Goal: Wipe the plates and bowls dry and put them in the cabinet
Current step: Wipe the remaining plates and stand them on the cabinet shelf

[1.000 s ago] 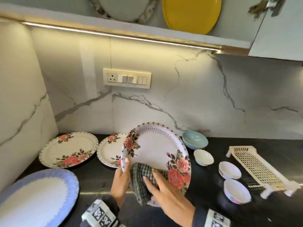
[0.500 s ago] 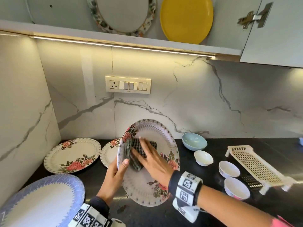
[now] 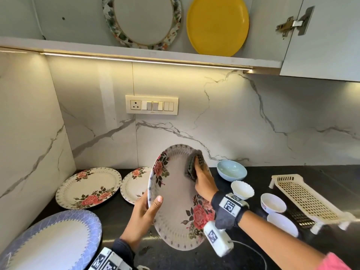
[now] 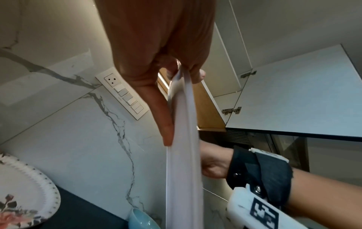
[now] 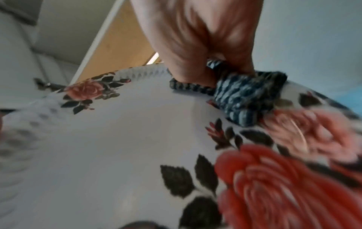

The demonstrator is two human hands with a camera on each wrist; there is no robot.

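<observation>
Against the tilted plate [image 3: 175, 201], the right hand [image 3: 204, 182] presses a cloth [image 3: 193, 162].

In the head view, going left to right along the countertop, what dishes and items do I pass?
Blue-rimmed plate → large rose plate → smaller rose plate → held rose plate with checked cloth → light blue bowl → scalloped white bowl → cream rack.

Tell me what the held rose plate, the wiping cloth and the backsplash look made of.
Rose plate: thin, matte, printed decoration; likely melamine, possibly ceramic. Cloth: soft checked woven fabric, bunched under the right hand. Backsplash: glossy, grey-veined, marble-look slab or tile.
</observation>
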